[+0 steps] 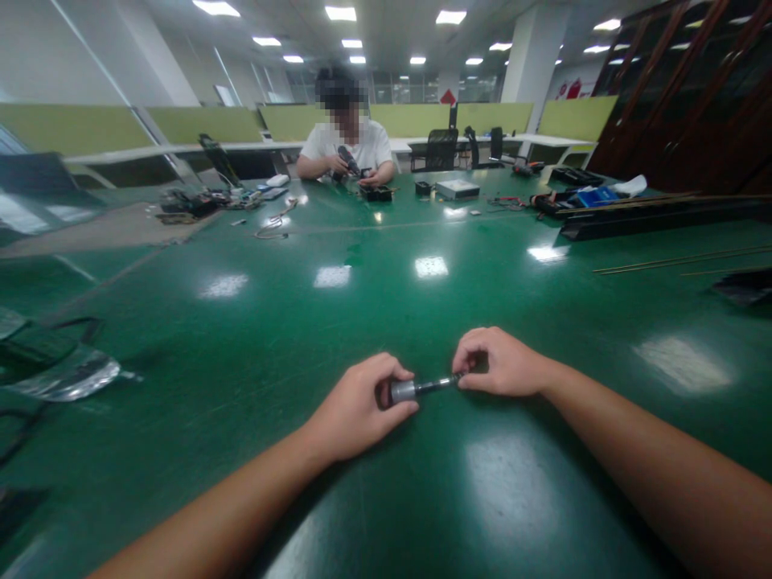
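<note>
My left hand [367,406] is closed round a short grey cylinder with a thin, shiny dark shaft [405,392], whose exact kind I cannot make out. The thick end sits between its thumb and fingers, partly hidden in the palm. The shaft points right, toward my right hand [498,362]. My right thumb and forefinger pinch its far tip, where something small and dark is too blurred to name. Both hands are low over the green tabletop [338,338], and the piece lies nearly level between them.
Across the table a person [346,145] in a white shirt holds a dark power tool [348,159]. At the far left lie electronic parts [186,205]; a grey box [457,189] is at the back. Long black channels [651,217] lie right. A clear shiny object [72,374] is left.
</note>
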### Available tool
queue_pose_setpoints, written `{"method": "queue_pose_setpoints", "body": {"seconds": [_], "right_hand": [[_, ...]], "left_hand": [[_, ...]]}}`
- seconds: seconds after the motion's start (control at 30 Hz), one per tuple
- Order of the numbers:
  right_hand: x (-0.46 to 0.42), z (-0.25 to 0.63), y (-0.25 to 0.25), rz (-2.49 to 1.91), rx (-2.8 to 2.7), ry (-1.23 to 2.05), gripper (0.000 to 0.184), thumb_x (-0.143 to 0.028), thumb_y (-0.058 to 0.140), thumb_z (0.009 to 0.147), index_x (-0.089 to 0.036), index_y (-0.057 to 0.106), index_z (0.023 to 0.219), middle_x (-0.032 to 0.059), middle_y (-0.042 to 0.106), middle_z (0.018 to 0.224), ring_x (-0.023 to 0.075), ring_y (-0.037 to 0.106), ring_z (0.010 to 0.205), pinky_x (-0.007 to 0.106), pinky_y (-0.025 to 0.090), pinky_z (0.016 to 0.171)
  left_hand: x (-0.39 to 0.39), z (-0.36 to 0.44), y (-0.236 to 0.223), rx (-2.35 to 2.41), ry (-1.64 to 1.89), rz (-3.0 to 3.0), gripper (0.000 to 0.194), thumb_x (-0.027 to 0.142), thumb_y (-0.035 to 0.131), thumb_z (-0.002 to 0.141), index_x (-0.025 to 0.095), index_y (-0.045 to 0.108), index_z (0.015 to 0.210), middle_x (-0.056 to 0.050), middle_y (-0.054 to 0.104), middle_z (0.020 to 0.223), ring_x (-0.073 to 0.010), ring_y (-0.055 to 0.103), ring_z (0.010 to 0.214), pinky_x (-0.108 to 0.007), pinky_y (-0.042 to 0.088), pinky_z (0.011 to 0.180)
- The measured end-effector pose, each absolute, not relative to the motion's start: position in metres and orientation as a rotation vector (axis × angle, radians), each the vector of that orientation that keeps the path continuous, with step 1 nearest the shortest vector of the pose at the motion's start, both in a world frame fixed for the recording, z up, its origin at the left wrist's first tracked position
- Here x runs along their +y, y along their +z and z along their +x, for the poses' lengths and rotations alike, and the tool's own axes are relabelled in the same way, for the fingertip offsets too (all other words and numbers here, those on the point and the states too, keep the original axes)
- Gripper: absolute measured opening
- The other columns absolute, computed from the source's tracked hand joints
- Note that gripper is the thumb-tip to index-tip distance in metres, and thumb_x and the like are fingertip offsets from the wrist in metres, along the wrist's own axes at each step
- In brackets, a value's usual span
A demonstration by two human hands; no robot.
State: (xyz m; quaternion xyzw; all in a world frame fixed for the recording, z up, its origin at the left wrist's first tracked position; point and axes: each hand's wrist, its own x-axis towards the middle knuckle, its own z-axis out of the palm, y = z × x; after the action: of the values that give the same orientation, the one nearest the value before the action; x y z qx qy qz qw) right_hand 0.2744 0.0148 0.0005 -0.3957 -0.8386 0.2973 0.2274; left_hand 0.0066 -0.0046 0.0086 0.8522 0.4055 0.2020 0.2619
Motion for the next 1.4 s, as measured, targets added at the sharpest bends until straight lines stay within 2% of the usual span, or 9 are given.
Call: {"method": "queue_pose_setpoints", "body": {"seconds": [0.33,0.57,0.7,0.8,0.97,1.07,1.13,1.27,1.4], "right_hand": [[0.013,0.261,-0.001,-0.995,-2.303,0.784,0.008,-0.025,0.076,0.076,-0.018,0.075,0.08,0.0017,0.07,0.074,0.0151,0.062,0.072,0.029,0.046,0.073],[0.009,0.238,-0.016,-0.979,-2.244,0.555,0.01,-0.03,0.075,0.082,-0.021,0.077,0.085,0.0033,0.074,0.082,0.0169,0.063,0.08,0.032,0.044,0.079],[0.006,0.24,-0.016,-0.994,-2.211,0.643,0.015,-0.027,0.079,0.077,-0.02,0.077,0.09,0.0028,0.074,0.083,0.0152,0.064,0.075,0.028,0.046,0.071],[0.003,0.239,-0.014,-0.987,-2.189,0.703,0.018,-0.017,0.077,0.076,-0.02,0.077,0.093,0.0027,0.073,0.086,0.0144,0.064,0.074,0.025,0.047,0.067],[-0.005,0.23,-0.011,-0.942,-2.211,0.652,0.023,-0.013,0.073,0.078,-0.021,0.074,0.099,0.0027,0.073,0.089,0.0164,0.064,0.083,0.028,0.048,0.076],[-0.01,0.226,-0.009,-1.002,-2.207,0.612,0.033,-0.015,0.077,0.075,-0.021,0.067,0.106,0.0005,0.073,0.087,0.0173,0.064,0.085,0.032,0.046,0.083],[-0.012,0.225,-0.008,-1.021,-2.18,0.643,0.036,-0.015,0.076,0.075,-0.021,0.063,0.108,-0.0009,0.074,0.088,0.0169,0.065,0.088,0.033,0.045,0.086],[-0.012,0.226,-0.01,-1.035,-2.165,0.67,0.03,-0.015,0.075,0.077,-0.022,0.062,0.103,-0.0012,0.073,0.088,0.0161,0.065,0.086,0.031,0.045,0.083],[-0.011,0.228,-0.011,-1.044,-2.195,0.633,0.021,-0.019,0.075,0.078,-0.021,0.067,0.097,0.0017,0.072,0.088,0.0171,0.063,0.084,0.031,0.046,0.08]], "left_hand": [[-0.005,0.008,0.008,1.107,0.553,2.297,0.018,0.025,0.071,0.08,0.018,0.063,0.095,-0.001,0.061,0.085,-0.0155,0.057,0.071,-0.026,0.043,0.064],[-0.002,0.008,0.004,1.196,0.611,2.296,0.025,0.021,0.073,0.076,0.02,0.063,0.099,0.001,0.06,0.083,-0.0154,0.056,0.069,-0.026,0.043,0.064],[-0.003,0.007,0.002,1.206,0.606,2.284,0.022,0.022,0.072,0.076,0.019,0.063,0.096,0.0,0.06,0.082,-0.0155,0.057,0.069,-0.026,0.043,0.063],[-0.003,0.008,0.003,1.207,0.623,2.284,0.021,0.022,0.072,0.076,0.019,0.063,0.095,0.0,0.061,0.083,-0.0159,0.058,0.071,-0.026,0.043,0.064],[-0.004,0.009,0.01,1.105,0.629,2.286,0.018,0.025,0.07,0.08,0.018,0.065,0.096,-0.002,0.064,0.086,-0.0171,0.06,0.077,-0.027,0.045,0.069],[-0.005,0.009,0.012,1.092,0.626,2.232,0.017,0.027,0.064,0.086,0.018,0.066,0.099,-0.001,0.064,0.082,-0.0157,0.059,0.072,-0.026,0.045,0.066],[-0.005,0.009,0.012,1.115,0.636,2.215,0.019,0.028,0.066,0.084,0.017,0.066,0.1,0.0,0.063,0.079,-0.0153,0.059,0.07,-0.025,0.045,0.064],[-0.004,0.008,0.008,1.158,0.604,2.234,0.022,0.026,0.072,0.078,0.018,0.067,0.098,0.0,0.063,0.08,-0.0151,0.058,0.068,-0.025,0.043,0.062],[-0.005,0.008,0.007,1.177,0.603,2.266,0.018,0.023,0.076,0.073,0.018,0.064,0.086,0.0,0.063,0.08,-0.0155,0.058,0.07,-0.025,0.042,0.062]]}}
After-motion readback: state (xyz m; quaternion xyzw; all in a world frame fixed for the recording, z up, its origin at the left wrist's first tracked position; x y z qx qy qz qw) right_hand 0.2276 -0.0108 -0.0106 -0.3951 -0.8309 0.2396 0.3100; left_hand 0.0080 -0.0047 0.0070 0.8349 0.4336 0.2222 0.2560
